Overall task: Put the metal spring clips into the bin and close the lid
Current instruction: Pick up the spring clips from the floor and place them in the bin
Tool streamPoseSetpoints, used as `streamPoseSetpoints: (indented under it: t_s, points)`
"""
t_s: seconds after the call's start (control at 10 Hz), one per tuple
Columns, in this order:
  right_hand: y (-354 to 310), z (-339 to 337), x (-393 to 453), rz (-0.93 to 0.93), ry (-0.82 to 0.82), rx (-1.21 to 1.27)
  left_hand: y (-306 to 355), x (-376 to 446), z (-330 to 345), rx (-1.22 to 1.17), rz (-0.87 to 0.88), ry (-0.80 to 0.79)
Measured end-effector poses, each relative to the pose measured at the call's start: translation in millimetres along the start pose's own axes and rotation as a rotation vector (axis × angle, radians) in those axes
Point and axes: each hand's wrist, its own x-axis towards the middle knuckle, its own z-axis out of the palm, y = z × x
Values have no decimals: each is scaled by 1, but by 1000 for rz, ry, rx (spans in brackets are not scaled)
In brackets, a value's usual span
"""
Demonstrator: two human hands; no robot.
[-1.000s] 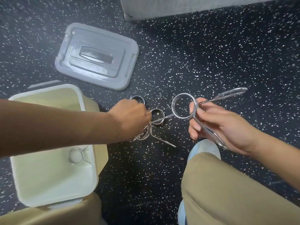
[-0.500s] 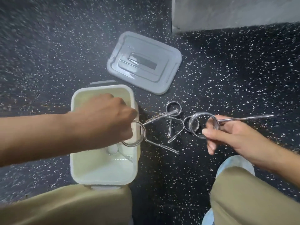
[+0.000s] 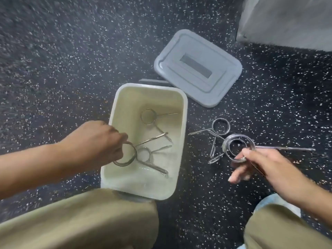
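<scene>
The cream plastic bin (image 3: 182, 123) stands open on the floor between my knees. My left hand (image 3: 97, 141) reaches over its left rim, holding a metal spring clip (image 3: 125, 155) by its ring inside the bin. Two more clips lie on the bin's floor, one (image 3: 148, 116) near the far end and one (image 3: 143, 154) beside the held clip. My right hand (image 3: 258, 168) holds another spring clip (image 3: 238, 150) above the floor to the right of the bin. A loose clip (image 3: 220, 127) lies on the floor beside it. The grey lid (image 3: 197, 67) lies flat beyond the bin.
The floor (image 3: 71, 51) is dark rubber with white speckles. A grey block or wall base (image 3: 287, 20) fills the upper right corner. My knees in khaki trousers (image 3: 80, 221) take up the bottom of the view, and a blue shoe cover (image 3: 276, 203) shows at lower right.
My left hand has carried its clip from above the bin's right rim down into the bin. My right hand keeps hold of its clip. The view has shifted left, so everything sits further right.
</scene>
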Motion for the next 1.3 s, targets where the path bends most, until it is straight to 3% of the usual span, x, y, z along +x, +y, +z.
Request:
streamPoseSetpoints:
  t_s: [0.2, 0.3, 0.4, 0.5, 0.7, 0.8, 1.1, 1.3]
  points:
    - [-6, 9, 3, 28, -4, -191, 22, 38, 35, 39, 95, -17]
    - [-17, 10, 1, 2, 18, -269, 39, 55, 48, 120, 91, -149]
    - [-31, 7, 1, 13, 26, -397, 44, 62, 52, 136, 36, -263]
    - [-52, 4, 1, 29, 1, -596, 44, 68, 59, 116, -27, -284]
    - [-105, 11, -1, -9, 40, -761, 42, 75, 72, 51, -122, -238]
    - [-138, 25, 2, -63, 77, -754, 41, 75, 76, 38, -148, -219]
    - [-195, 101, 54, -141, -51, -763, 41, 67, 78, -33, -169, -195]
    - [-180, 156, 111, -9, -159, -751, 41, 66, 77, -21, -119, -218]
